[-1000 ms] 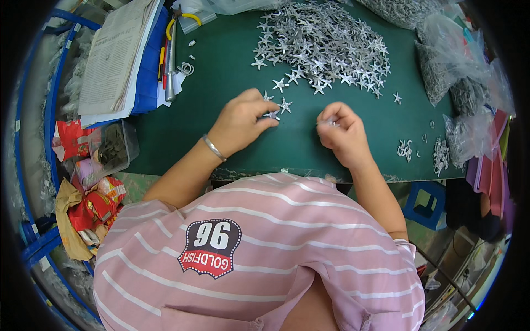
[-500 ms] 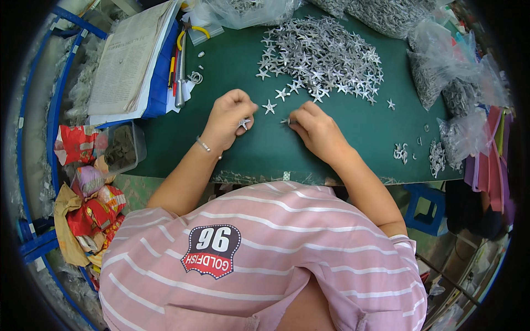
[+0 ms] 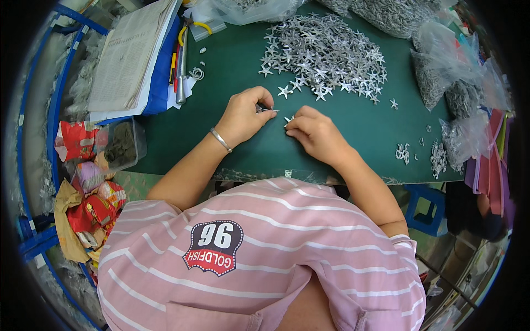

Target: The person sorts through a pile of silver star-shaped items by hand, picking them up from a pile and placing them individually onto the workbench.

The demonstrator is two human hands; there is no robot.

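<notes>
Both hands have drawn closer together on the green table (image 3: 232, 71). The left hand (image 3: 243, 116) pinches a small metal piece (image 3: 269, 110); the right hand (image 3: 314, 132) pinches a silver star (image 3: 288, 118), below the star pile (image 3: 326, 52).

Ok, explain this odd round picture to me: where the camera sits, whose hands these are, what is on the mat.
The camera is worn on a person's head and looks down, so the striped shirt fills the bottom and straight edges bend. No machine here: both hands are that person's own. The left hand pinches a small metal piece; the right hand presses a small star against the green mat. Beyond them lies a pile of silver stars. Bags of parts sit on the right, papers and pliers on the left.
</notes>
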